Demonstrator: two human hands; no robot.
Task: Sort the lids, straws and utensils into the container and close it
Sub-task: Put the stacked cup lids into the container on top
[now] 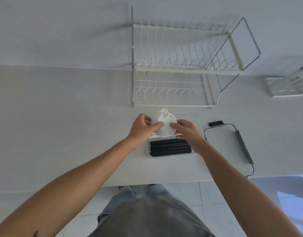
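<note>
A clear compartment container [197,120] lies on the white counter in front of me. Its near compartment holds several black straws [170,147] laid side by side. Above the far compartment I hold a stack of white lids in a knotted clear bag [166,123]. My left hand [143,127] grips the stack's left side and my right hand [186,130] grips its right side. The container's lid [222,146] lies flat to the right, with a few black straws [244,146] resting on it. Utensils are not visible.
A two-tier white wire dish rack [178,69] stands just behind the container against the wall. A clear box [287,86] sits at the far right. The counter's front edge [147,183] runs close to my body, with tiled floor below.
</note>
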